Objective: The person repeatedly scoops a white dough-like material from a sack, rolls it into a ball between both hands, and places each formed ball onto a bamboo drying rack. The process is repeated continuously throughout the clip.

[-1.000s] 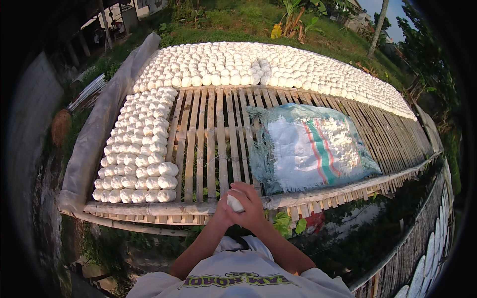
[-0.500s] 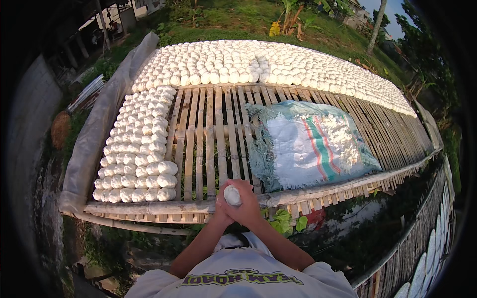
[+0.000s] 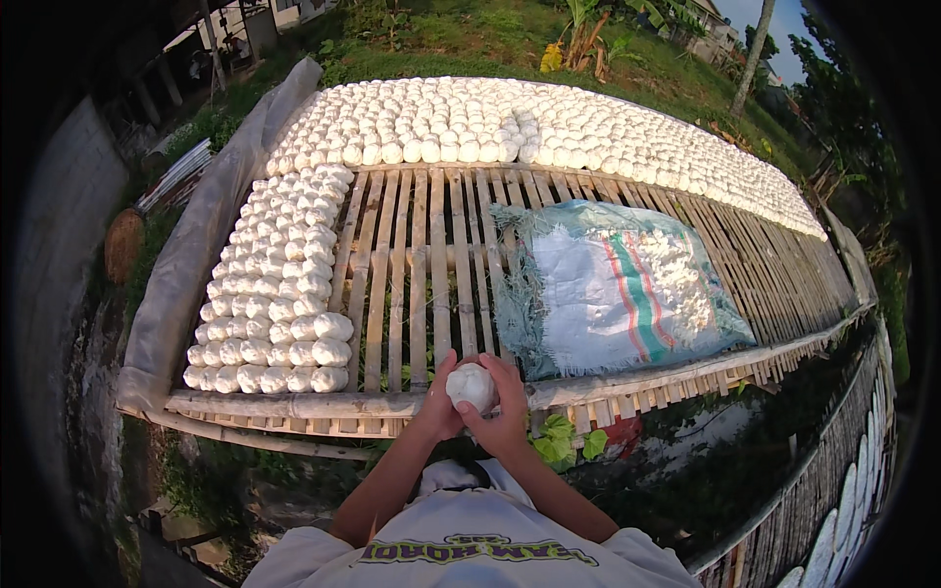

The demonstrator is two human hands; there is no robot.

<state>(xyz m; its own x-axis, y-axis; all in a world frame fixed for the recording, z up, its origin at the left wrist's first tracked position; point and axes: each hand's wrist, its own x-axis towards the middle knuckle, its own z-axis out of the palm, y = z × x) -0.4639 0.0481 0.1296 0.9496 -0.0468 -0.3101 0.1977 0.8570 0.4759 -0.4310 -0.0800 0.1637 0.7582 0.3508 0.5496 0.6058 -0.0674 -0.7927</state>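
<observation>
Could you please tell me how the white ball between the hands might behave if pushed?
The white ball would likely roll, given its rounded shape. It might dent or crumble under a hard push, since its colour resembles the loose white crumbs on the woven sack, suggesting similar material pressed together.

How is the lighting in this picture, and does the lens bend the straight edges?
Head view: sunlight brightens the rows of white balls and the sack, while deep shade lies under the bamboo rack; head view: the rack's front rail curves, and the corners are black.
</observation>
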